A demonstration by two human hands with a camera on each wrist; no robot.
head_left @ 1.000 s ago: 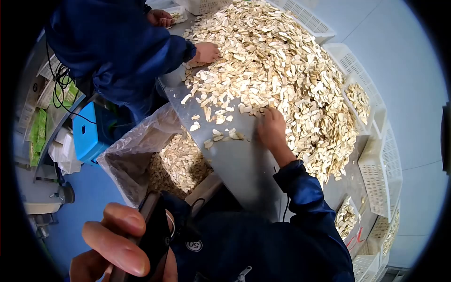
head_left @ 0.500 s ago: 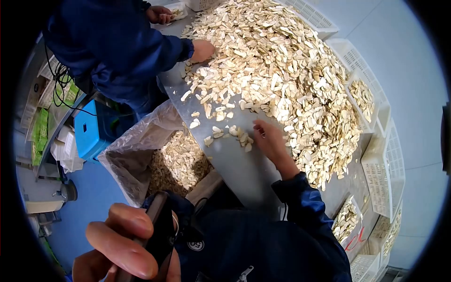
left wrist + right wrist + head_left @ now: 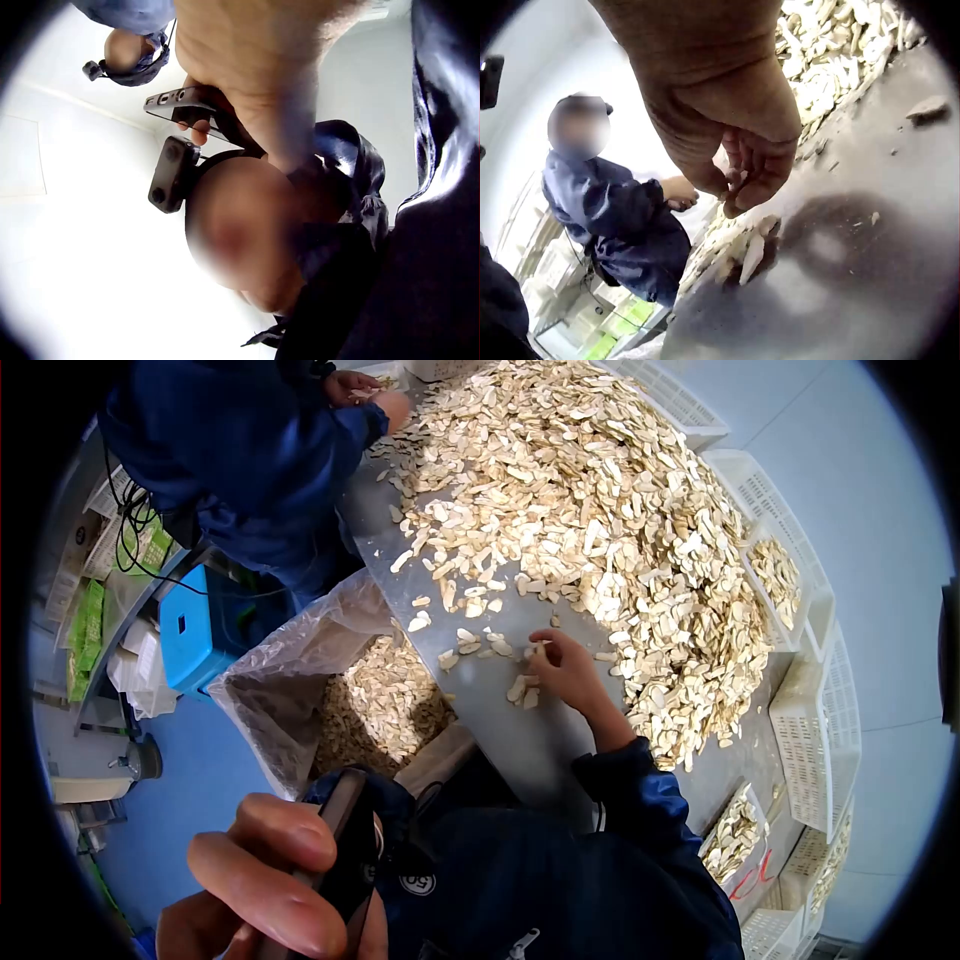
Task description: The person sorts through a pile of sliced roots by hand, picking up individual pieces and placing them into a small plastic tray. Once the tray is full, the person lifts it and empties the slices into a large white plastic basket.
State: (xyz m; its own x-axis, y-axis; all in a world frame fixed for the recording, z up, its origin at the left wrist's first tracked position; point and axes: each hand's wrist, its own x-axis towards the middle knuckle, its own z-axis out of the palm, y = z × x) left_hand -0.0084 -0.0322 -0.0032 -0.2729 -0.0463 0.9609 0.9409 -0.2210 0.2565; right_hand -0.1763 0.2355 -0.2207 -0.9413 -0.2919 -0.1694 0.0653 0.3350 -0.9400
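My left hand (image 3: 265,870) grips a dark smartphone (image 3: 345,840) low in the head view. The phone's edge with its port (image 3: 176,99) shows in the left wrist view, beside the left hand (image 3: 247,60). Over the metal table, my right hand (image 3: 570,672) has its thumb and fingers curled together, with a pale dried slice (image 3: 540,648) at the tips. From the right wrist, the hand (image 3: 727,112) hangs close above the tabletop. A few loose slices (image 3: 520,690) lie beside its fingertips, and the big heap of slices (image 3: 600,500) rises beyond it.
A plastic-lined box (image 3: 265,710) of slices stands against the table's (image 3: 500,735) left edge. Another person (image 3: 230,470) works at the far left. White baskets (image 3: 815,740) line the right side, near a small tray of slices (image 3: 735,835). A blue bin (image 3: 190,635) stands left.
My right hand has drawn back from the heap's edge toward the near loose slices, its fingers now pinched together. The other person's hand has left the heap for their other hand. The phone stays held.
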